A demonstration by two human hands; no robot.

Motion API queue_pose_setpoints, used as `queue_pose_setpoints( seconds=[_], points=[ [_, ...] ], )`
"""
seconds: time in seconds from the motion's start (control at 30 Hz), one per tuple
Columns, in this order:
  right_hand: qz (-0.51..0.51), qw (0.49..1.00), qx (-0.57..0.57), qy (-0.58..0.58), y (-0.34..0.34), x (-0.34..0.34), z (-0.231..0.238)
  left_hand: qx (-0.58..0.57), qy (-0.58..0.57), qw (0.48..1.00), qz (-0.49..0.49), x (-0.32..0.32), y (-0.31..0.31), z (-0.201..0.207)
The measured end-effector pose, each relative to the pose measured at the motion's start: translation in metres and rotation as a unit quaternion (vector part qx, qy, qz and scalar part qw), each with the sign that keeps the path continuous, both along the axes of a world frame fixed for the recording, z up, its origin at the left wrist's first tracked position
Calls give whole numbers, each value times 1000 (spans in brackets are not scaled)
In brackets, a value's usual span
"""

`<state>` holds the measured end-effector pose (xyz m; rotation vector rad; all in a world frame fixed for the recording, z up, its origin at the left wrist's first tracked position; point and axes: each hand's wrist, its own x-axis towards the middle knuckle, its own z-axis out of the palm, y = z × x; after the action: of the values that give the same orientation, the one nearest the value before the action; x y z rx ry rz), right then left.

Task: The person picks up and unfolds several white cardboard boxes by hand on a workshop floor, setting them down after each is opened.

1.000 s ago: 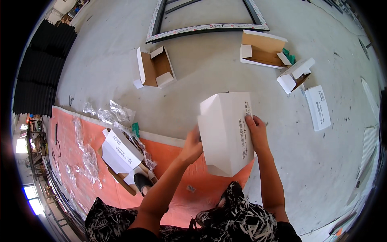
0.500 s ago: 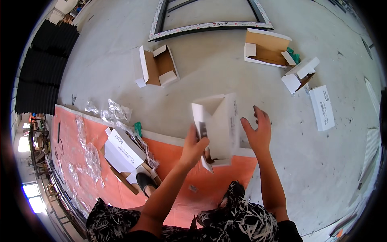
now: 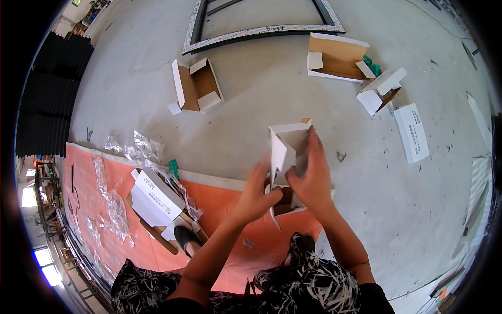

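A white cardboard box [image 3: 281, 148] with a brown inside is held in front of me, its flaps standing up and its interior partly showing. My left hand [image 3: 256, 194] grips its left side, thumb toward the opening and fingers partly hidden behind the wall, slightly blurred. On the right side, my right hand [image 3: 315, 180] has its fingers stretched up along the box and its thumb bent in over the opening. The box's right wall is mostly covered by that hand.
An open box [image 3: 217, 100] lies beyond my hands; another open box [image 3: 337, 54], a small open box [image 3: 370, 99] and a closed box [image 3: 411, 133] lie right. A box [image 3: 159, 193] rests by my foot on the orange sheet [image 3: 91, 193], near plastic film [image 3: 119, 212]. A frame [image 3: 261, 35] lies farther off.
My right hand has moved left onto the box, where before it was apart in the air. The lid panel that stood wide toward the right has swung in; the left hand stays on the box.
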<state>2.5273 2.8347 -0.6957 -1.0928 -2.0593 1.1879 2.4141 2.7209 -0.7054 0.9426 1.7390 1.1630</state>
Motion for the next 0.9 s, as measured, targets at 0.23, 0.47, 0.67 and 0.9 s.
queue_pose_setpoints(
  seconds=[0.23,0.47,0.67,0.9],
  points=[
    [13,975,-217,47,25,32,9,23,-134,990,37,-21,0,0],
    [4,890,401,-216,23,-3,18,22,-12,1000,-2,7,10,-2],
    [18,909,350,-224,48,10,35,38,-2,999,-27,6,10,6],
    [162,978,54,-115,63,21,84,51,-32,998,-19,-13,9,9]
  ],
)
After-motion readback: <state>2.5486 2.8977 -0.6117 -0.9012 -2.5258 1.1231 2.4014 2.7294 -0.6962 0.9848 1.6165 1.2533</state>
